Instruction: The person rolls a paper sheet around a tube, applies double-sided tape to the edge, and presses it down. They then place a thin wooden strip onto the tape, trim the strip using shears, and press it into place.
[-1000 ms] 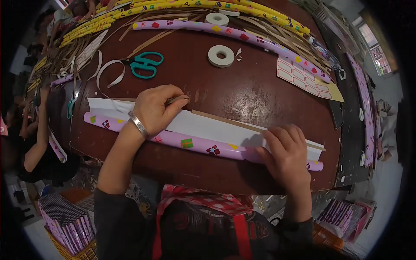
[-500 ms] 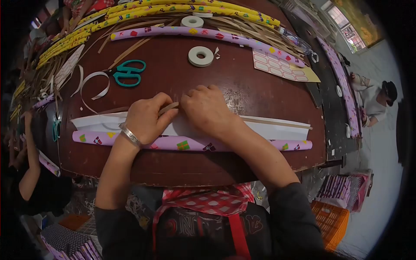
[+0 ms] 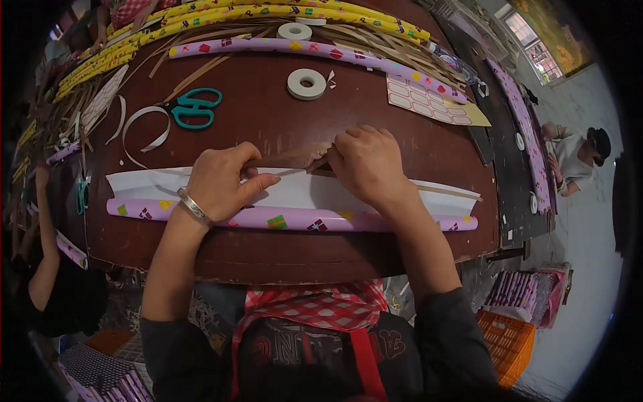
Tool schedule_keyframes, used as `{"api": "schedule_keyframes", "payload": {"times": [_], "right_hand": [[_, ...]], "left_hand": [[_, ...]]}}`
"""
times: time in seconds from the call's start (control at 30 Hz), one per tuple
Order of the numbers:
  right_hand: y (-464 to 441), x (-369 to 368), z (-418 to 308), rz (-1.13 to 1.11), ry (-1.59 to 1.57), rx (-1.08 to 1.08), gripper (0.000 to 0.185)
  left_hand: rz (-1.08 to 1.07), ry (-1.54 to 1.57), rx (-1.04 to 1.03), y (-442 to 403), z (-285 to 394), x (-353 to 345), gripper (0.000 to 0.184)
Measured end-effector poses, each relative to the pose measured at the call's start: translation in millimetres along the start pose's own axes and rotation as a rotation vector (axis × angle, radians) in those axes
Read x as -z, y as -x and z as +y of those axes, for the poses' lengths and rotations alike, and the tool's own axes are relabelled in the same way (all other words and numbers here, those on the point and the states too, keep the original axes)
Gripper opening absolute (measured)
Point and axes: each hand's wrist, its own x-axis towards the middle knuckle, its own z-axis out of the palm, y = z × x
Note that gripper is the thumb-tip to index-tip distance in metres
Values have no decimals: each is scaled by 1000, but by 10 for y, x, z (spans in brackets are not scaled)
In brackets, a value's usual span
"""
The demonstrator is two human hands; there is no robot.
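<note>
A pink patterned paper roll lies across the table near its front edge, its white inner side turned up along the back. My left hand, with a silver bracelet, rests at the white flap's edge, thumb and fingers closed; what they pinch is hidden. To its right, my right hand is closed on a brown strip, lifted from the edge of the flap. Another stretch of brown strip runs along the flap's right part. Teal scissors and a curled white tape strip lie behind my left hand.
Two white tape rolls, a label sheet, a second pink roll and yellow rolls lie farther back on the table. Co-workers are at the left and right. An orange crate stands below right.
My right hand first came across from the roll's right part to beside my left hand, then moved a little right, drawing the brown strip with it. The view has also shifted.
</note>
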Motion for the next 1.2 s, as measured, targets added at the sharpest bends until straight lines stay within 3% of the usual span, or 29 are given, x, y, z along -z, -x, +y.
{"api": "schedule_keyframes", "payload": {"times": [0.2, 1.2], "right_hand": [[164, 42, 104, 116, 7, -40, 12], [864, 275, 679, 152, 86, -321, 15]], "left_hand": [[0, 1, 3, 5, -5, 5, 33], [-65, 37, 85, -23, 48, 18, 30]]}}
